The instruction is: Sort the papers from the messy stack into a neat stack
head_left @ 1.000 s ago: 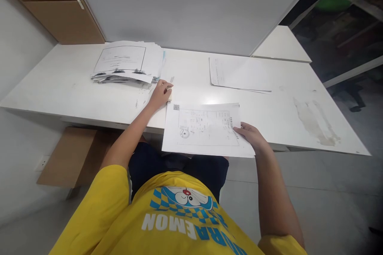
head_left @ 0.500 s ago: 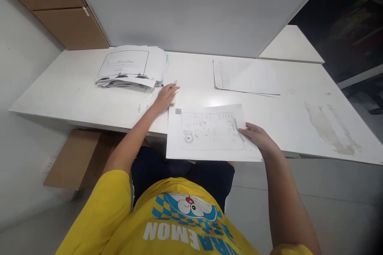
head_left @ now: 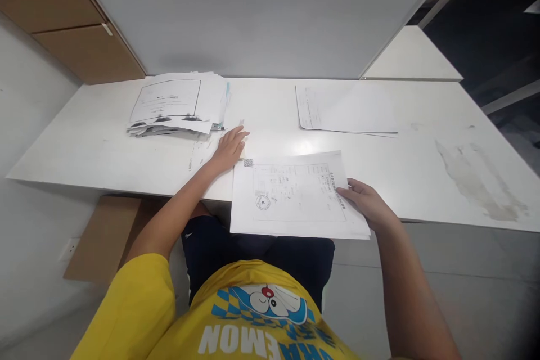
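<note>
Right grip [head_left: 370,203]: closed, thumb on top, other fingers partly hidden, pinching sheets [head_left: 291,194] by their right edge. Sheets extend past the near edge of the tabletop [head_left: 405,174]; QR code [head_left: 248,162] at far left corner, round stamp [head_left: 262,202] nearer. Left grip [head_left: 229,149]: palm down, fingers nearly straight, near that corner; cannot tell whether it holds anything. Outward: stack [head_left: 172,100] far left, loose papers [head_left: 348,108] far right, stain [head_left: 475,180] right.

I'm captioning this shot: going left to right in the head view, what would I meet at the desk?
Paper stack → left hand → held papers → right hand → stain.
</note>
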`<state>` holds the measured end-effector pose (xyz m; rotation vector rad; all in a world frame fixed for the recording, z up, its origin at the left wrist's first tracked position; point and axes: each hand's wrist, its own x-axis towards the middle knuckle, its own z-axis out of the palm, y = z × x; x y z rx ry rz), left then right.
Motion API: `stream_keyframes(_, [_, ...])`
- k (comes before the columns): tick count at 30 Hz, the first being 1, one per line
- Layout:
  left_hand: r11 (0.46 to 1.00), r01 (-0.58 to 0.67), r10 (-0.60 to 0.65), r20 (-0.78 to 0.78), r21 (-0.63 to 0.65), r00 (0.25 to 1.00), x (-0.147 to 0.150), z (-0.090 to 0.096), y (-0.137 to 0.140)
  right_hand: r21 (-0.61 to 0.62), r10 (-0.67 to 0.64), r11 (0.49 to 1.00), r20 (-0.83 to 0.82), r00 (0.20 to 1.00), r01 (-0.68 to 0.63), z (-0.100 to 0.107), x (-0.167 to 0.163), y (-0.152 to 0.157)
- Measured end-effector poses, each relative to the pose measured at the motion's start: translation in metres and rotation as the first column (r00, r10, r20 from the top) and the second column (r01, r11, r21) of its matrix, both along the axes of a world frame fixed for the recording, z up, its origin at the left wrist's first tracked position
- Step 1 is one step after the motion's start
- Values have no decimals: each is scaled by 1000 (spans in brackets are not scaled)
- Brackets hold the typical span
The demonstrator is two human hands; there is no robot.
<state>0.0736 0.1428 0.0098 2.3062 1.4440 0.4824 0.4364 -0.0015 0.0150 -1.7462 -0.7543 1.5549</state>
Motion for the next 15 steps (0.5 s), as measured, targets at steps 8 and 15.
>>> stream_keyframes(8, [999, -13, 13, -17, -39, 1000, -1, 1, 4, 42, -15, 999, -2, 1000, 15, 1, -4, -2])
stream_keyframes(15, [999, -11, 12, 38, -36, 999, -5, -2, 8, 92, -25, 995, -1, 1000, 24, 6, 12, -3])
